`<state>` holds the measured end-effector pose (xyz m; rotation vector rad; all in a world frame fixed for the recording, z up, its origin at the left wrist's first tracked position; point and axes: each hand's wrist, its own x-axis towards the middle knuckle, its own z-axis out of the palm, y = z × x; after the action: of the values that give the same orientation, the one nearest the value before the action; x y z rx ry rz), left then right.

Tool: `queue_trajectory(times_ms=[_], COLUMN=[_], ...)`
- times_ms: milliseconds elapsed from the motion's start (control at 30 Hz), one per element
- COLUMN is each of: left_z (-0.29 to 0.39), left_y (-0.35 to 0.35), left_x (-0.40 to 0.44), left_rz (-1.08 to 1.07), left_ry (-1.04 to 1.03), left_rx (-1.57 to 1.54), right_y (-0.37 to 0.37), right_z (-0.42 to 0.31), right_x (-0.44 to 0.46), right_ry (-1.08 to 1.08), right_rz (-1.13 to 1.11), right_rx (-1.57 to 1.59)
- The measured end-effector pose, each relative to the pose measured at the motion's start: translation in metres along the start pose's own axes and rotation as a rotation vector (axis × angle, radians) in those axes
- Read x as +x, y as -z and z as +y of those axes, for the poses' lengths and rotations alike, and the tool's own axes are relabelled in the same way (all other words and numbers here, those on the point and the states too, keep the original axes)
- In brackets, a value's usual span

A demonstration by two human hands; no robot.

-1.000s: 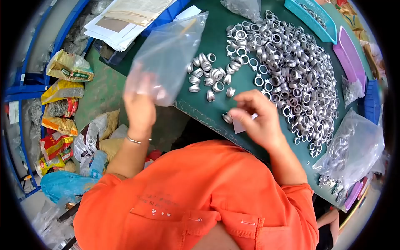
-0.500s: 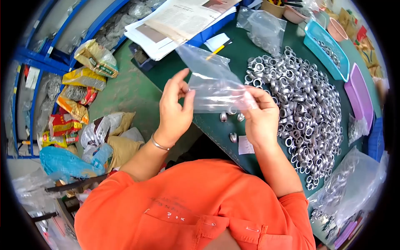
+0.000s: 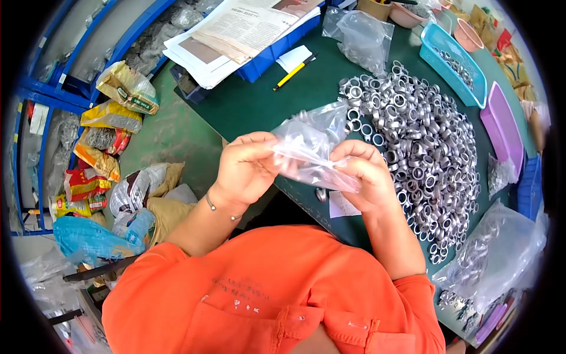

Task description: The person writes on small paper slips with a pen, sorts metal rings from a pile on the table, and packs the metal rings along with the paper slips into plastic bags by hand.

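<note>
A clear plastic bag (image 3: pixel 318 127) is stretched between my two hands above the front edge of the green table (image 3: pixel 253 103). My left hand (image 3: pixel 244 168) grips the bag's left side, with its fingertips partly hidden by the film. On the other side, my right hand (image 3: pixel 368 177) pinches the gathered edge between thumb and fingers. Right beside that hand spreads a large heap of grey metal rings (image 3: pixel 433 147). A small white paper slip (image 3: pixel 342 205) lies under my right wrist, with a loose metal ring (image 3: pixel 321 194) by it.
Newspapers (image 3: pixel 236 35) rest on a blue bin, near a yellow pen (image 3: pixel 293 72). Along the right stand a turquoise basket (image 3: pixel 433 38) and a purple tray (image 3: pixel 501 127). Another plastic bag (image 3: pixel 368 38) lies behind the heap. Filled sacks (image 3: pixel 127 88) sit on the left floor.
The bag has gone from spread flat to bunched, with its gathered edge lower. My left hand has turned and closed on it, and my right hand has shifted slightly down.
</note>
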<state>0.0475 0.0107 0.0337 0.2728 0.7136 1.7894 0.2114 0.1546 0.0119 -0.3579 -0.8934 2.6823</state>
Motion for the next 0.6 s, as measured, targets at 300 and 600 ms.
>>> queue_trajectory(times_ms=[300,600], left_z=[0.035,0.035], left_y=[-0.018,-0.02], left_x=[0.004,0.008], left_rz=[0.156,0.027], left_ry=[-0.124,-0.463], left_rx=[0.56,0.925], right_y=[-0.04,-0.053], right_z=[-0.037,-0.034], right_x=[0.001,0.007], right_ry=[0.951,0.81], right_rz=[0.146,-0.294], right_rx=[-1.104,-2.338])
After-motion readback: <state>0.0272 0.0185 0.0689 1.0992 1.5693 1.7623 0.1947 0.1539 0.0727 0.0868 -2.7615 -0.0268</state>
